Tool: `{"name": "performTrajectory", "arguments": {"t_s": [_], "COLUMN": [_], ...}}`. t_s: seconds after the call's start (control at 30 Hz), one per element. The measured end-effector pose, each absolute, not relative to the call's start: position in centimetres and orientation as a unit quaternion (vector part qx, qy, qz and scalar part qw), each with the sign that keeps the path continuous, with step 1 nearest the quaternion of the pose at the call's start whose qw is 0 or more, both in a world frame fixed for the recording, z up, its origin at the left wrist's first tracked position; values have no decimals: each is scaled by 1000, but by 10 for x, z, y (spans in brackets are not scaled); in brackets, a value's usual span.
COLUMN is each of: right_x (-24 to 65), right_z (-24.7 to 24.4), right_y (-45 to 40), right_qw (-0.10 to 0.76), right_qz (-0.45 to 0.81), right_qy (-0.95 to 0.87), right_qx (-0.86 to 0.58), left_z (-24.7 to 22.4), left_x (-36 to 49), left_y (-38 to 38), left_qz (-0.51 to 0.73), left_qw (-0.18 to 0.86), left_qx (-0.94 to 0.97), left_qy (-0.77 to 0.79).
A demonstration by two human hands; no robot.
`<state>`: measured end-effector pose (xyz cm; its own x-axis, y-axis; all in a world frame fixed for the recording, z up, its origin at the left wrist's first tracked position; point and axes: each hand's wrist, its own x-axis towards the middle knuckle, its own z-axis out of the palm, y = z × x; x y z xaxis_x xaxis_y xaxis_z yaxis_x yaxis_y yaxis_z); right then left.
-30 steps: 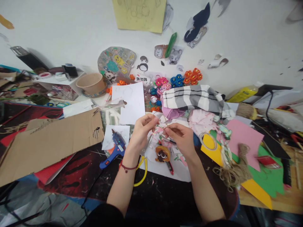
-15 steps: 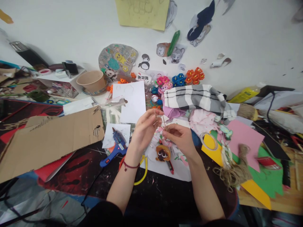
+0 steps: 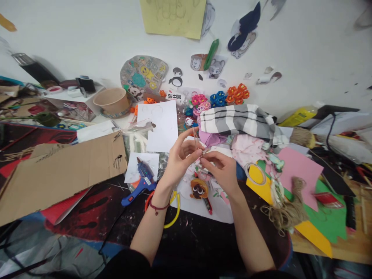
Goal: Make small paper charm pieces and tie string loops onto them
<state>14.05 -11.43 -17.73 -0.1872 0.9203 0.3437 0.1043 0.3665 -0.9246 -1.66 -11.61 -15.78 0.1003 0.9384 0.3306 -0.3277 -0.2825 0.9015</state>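
My left hand [image 3: 181, 159] is raised over the middle of the table, thumb and fingers pinched together and the index finger held up. A thin brownish strand, seemingly twine [image 3: 195, 136], runs from that index finger down to the pinch. My right hand [image 3: 222, 170] meets it from the right, fingertips closed on the strand's lower end; the exact grip is too small to make out. Below the hands a round orange-brown cartoon cutout [image 3: 199, 188] with big eyes lies on white paper [image 3: 216, 211], with a red pen [image 3: 208, 206] partly under it.
A blue glue gun [image 3: 142, 182] lies left of my hands, near yellow-handled scissors [image 3: 176, 217]. Cardboard [image 3: 66, 174] covers the left side. At right are a tape roll [image 3: 255, 173], a twine bundle [image 3: 290, 209] and coloured paper [image 3: 305, 170]. Checked cloth [image 3: 238, 120] lies behind.
My left fingers have come down and closed near the right fingertips, the thumb now pressing on the strand. The left index finger has lifted, stretching the strand upward. My right hand has barely moved.
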Motion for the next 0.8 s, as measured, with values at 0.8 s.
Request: {"name": "performTrajectory", "arguments": {"t_s": [0.8], "right_x": [140], "right_z": [-185], "right_y": [-119], "right_qw": [499], "right_qz": [-43], "right_qy": [-784], "right_qx": [-366], "left_z": [-159], "left_x": [-15], "left_y": [-118], "left_qz": [574], "left_qw": [468], "left_qx": [584], "left_qy": [332]}}
